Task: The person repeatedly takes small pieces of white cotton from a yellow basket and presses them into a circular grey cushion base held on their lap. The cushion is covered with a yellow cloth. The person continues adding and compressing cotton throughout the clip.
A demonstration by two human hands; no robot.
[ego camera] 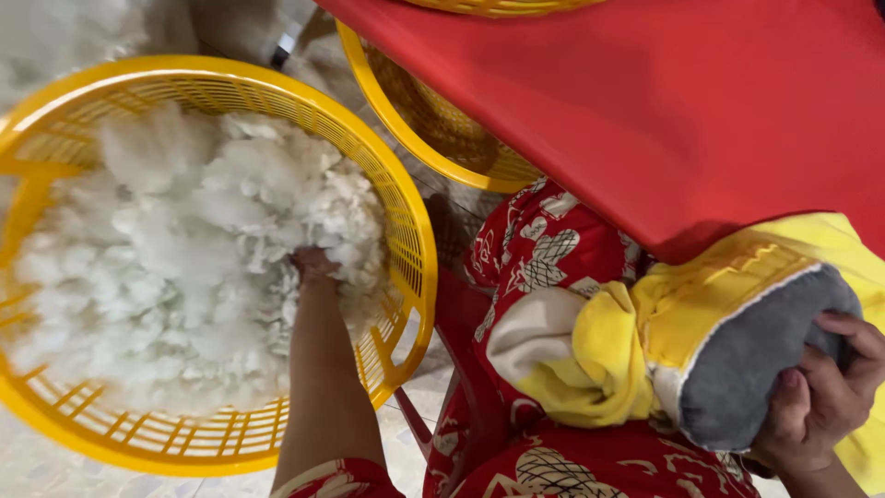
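Observation:
My left hand (pixel 313 265) reaches into a round yellow plastic basket (pixel 406 231) and is buried to the wrist in loose white stuffing (pixel 175 240), so its fingers are hidden. My right hand (pixel 820 397) grips the grey end of a yellow and grey plush piece (pixel 728 323) resting on my lap. I wear red patterned clothing (pixel 535 249).
A second yellow basket (pixel 433 120) stands behind the first, partly under a red table top (pixel 664 101). Pale tiled floor (pixel 37 461) shows at the bottom left. More white stuffing (pixel 55 37) lies at the top left.

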